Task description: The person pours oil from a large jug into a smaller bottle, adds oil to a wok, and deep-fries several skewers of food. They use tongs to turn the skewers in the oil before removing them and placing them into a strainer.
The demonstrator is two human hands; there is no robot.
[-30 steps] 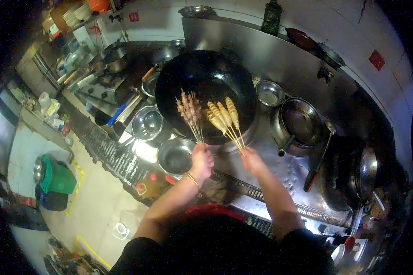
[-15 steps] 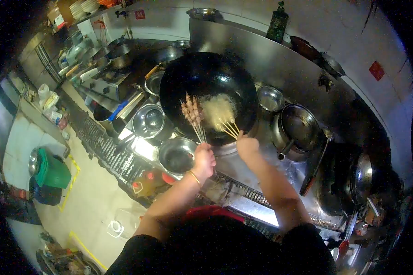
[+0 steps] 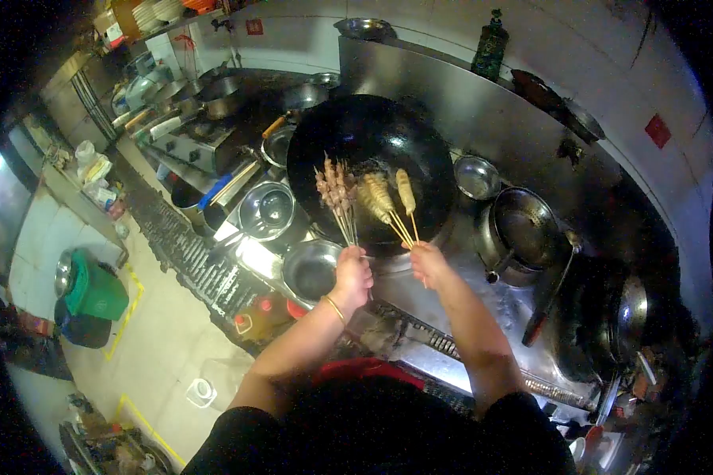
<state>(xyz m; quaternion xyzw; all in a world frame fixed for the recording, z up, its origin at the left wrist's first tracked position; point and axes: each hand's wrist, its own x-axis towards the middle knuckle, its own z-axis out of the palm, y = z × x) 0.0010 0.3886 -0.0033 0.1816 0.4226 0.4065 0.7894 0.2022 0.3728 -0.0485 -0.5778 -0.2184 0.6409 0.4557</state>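
Note:
My left hand [image 3: 354, 274] is closed round the handles of several thin skewers of browned meat [image 3: 336, 187], whose meat ends reach over the left side of the black wok [image 3: 364, 119]. My right hand [image 3: 428, 264] grips several wooden skewers of pale yellow, ridged food [image 3: 377, 198]. One of these skewers stands apart to the right, with its food piece [image 3: 406, 192] upright. Both bunches are over the wok's near half. Whether the food touches oil is hard to see. A gold bangle [image 3: 335, 307] circles my left wrist.
Left of the wok stand a steel pot [image 3: 268, 207] and a steel bowl [image 3: 312, 271]. To its right are a small steel bowl [image 3: 476, 177] and a dark strainer pan [image 3: 521, 226]. A ladle handle [image 3: 535, 328] slants nearby. A green bin [image 3: 95, 289] stands on the floor.
The pale skewers have come up out of the bubbling oil, and one has swung away from the bunch. The bubbling has died down. The meat skewers stay nearly in place.

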